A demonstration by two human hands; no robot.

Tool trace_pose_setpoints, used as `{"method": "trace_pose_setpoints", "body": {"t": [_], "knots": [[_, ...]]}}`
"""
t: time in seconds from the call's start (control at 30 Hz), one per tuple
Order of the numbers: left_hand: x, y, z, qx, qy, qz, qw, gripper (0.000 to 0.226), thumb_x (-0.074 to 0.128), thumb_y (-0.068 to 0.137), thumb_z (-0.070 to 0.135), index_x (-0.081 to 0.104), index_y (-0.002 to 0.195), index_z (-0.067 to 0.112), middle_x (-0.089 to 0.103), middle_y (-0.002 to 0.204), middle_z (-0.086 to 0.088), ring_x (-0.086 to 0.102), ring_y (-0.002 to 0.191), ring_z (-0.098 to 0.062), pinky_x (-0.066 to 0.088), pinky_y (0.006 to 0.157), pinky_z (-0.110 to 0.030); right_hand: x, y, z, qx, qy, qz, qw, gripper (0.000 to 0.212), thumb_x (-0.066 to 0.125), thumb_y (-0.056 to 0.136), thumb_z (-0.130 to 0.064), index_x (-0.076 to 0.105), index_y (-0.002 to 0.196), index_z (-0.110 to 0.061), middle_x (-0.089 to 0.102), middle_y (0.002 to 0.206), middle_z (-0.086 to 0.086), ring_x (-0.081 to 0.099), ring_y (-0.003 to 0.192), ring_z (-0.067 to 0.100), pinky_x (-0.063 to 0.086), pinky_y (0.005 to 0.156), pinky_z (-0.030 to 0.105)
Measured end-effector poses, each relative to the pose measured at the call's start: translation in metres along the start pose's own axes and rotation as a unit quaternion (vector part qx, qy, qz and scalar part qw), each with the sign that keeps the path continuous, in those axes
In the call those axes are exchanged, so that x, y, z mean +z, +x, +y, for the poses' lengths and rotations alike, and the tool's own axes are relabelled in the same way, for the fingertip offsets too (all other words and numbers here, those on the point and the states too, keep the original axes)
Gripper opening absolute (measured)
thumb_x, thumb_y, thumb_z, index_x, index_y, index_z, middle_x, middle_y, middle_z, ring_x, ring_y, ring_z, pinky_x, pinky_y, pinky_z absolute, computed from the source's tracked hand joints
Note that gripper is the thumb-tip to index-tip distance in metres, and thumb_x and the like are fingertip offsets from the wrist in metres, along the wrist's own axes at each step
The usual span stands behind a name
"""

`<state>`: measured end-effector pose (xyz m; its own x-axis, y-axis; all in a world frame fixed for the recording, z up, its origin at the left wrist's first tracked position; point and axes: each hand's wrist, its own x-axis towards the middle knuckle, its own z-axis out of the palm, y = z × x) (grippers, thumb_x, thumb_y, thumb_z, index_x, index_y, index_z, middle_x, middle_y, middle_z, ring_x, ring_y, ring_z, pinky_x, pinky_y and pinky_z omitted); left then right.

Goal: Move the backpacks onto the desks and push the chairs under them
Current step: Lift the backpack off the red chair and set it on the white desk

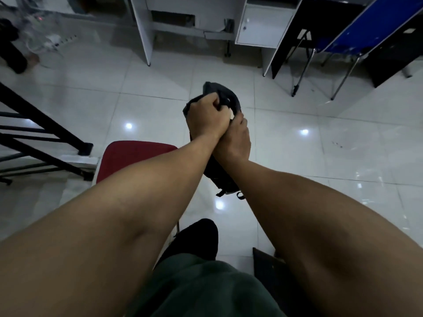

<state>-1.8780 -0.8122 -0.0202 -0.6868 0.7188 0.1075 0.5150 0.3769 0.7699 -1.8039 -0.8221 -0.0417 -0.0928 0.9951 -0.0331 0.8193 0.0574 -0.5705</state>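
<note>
A black backpack [215, 143] hangs above the tiled floor [320, 156], gripped at its top by both hands. The left hand [207, 115] clenches its fingers [215, 100] round the upper fabric; the right hand [233, 138], just beneath and touching it, grasps the bag too. Left of the hands stands a red chair [128, 156]; beyond them a white desk [146, 30].

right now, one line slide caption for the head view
Both hands, left hand and right hand, grip a dark backpack held above the tiled floor beside a red chair.
</note>
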Motion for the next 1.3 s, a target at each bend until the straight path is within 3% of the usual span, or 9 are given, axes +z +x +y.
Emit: {"method": "trace_pose_setpoints", "body": {"t": [0.1, 0.2, 0.43, 0.6, 0.73, 0.9, 1.07, 1.23, 1.3], "knots": [[0.027, 0.029, 0.019, 0.01, 0.0, -0.006, 1.0, 0.035, 0.061, 0.076, 0.038, 0.039, 0.054, 0.022, 0.046, 0.051, 0.01, 0.043, 0.05, -0.007, 0.024, 0.045, -0.019, -0.015, 0.039, 0.008, -0.019, -0.011, 0.022, 1.0, 0.021, 0.056, 0.087, -0.033, 0.058, 0.102, -0.018, 0.06, 0.097, 0.0, 0.061, 0.085, 0.022, 0.042, 0.067, 0.032], [0.05, 0.05, 0.019, 0.047, -0.003, -0.028, 0.998, 0.039, 0.057, 0.084, 0.045, 0.039, 0.057, 0.024, 0.051, 0.057, 0.01, 0.051, 0.06, -0.015, 0.03, 0.054, -0.024, -0.023, 0.076, 0.01, -0.006, 0.005, 0.01, 1.0, 0.009, 0.054, 0.087, -0.029, 0.058, 0.084, -0.022, 0.055, 0.074, -0.005, 0.057, 0.069, 0.022, 0.039, 0.062, 0.031], [0.057, 0.129, -0.01, 0.16, 0.057, -0.11, 0.979, 0.015, 0.045, 0.077, 0.026, 0.048, 0.09, 0.021, 0.058, 0.09, 0.001, 0.053, 0.085, -0.022, 0.045, 0.069, -0.035, -0.023, 0.147, 0.011, 0.032, -0.002, -0.044, 0.999, 0.028, 0.047, 0.075, -0.003, 0.065, 0.09, -0.018, 0.06, 0.075, -0.001, 0.057, 0.07, 0.024, 0.044, 0.065, 0.027], [0.07, 0.171, -0.016, 0.133, 0.146, -0.135, 0.971, 0.063, 0.059, 0.068, 0.011, 0.04, 0.126, 0.023, 0.042, 0.126, -0.006, 0.047, 0.112, -0.028, 0.048, 0.091, -0.042, -0.032, 0.194, 0.014, 0.028, 0.009, -0.047, 0.998, 0.031, 0.05, 0.077, -0.005, 0.069, 0.093, -0.024, 0.062, 0.075, -0.004, 0.059, 0.07, 0.021, 0.044, 0.065, 0.026], [0.09, 0.207, -0.005, 0.086, 0.097, -0.268, 0.955, 0.083, 0.079, 0.073, 0.028, 0.032, 0.141, 0.034, 0.029, 0.144, -0.003, 0.045, 0.128, -0.028, 0.046, 0.102, -0.044, -0.048, 0.23, 0.024, 0.018, 0.028, -0.044, 0.998, 0.03, 0.056, 0.081, -0.01, 0.071, 0.1, -0.028, 0.065, 0.078, -0.007, 0.06, 0.073, 0.019, 0.045, 0.066, 0.026], [0.131, 0.248, 0.031, 0.096, 0.065, -0.298, 0.947, 0.044, 0.071, 0.083, 0.032, 0.038, 0.111, 0.031, 0.057, 0.115, -0.004, 0.058, 0.102, -0.027, 0.047, 0.081, -0.036, -0.067, 0.279, 0.038, 0.003, 0.04, -0.026, 0.999, 0.039, 0.054, 0.078, -0.004, 0.072, 0.101, -0.029, 0.071, 0.085, -0.006, 0.064, 0.08, 0.019, 0.051, 0.073, 0.026], [0.18, 0.27, 0.079, 0.132, 0.113, -0.254, 0.951, 0.029, 0.06, 0.09, 0.036, 0.033, 0.096, 0.028, 0.057, 0.088, -0.003, 0.058, 0.08, -0.028, 0.04, 0.063, -0.034, -0.091, 0.348, 0.065, -0.009, 0.042, 0.001, 0.999, 0.046, 0.051, 0.079, 0.003, 0.071, 0.108, -0.026, 0.072, 0.09, -0.002, 0.065, 0.084, 0.022, 0.047, 0.073, 0.024], [0.23, 0.292, 0.14, 0.178, 0.117, -0.19, 0.958, 0.046, 0.057, 0.094, 0.037, 0.035, 0.134, 0.032, 0.062, 0.095, -0.003, 0.058, 0.083, -0.025, 0.051, 0.075, -0.038, -0.129, 0.432, 0.089, -0.04, 0.025, 0.005, 0.999, 0.041, 0.055, 0.08, 0.003, 0.07, 0.11, -0.021, 0.071, 0.095, 0.006, 0.065, 0.088, 0.028, 0.054, 0.077, 0.033], [0.246, 0.301, 0.162, 0.194, 0.117, -0.167, 0.959, 0.041, 0.055, 0.095, 0.035, 0.043, 0.135, 0.033, 0.065, 0.103, -0.004, 0.06, 0.092, -0.027, 0.05, 0.079, -0.037, -0.143, 0.46, 0.095, -0.051, 0.02, 0.003, 0.998, 0.04, 0.056, 0.081, 0.002, 0.068, 0.111, -0.021, 0.07, 0.095, 0.006, 0.064, 0.087, 0.029, 0.053, 0.073, 0.034]]}}
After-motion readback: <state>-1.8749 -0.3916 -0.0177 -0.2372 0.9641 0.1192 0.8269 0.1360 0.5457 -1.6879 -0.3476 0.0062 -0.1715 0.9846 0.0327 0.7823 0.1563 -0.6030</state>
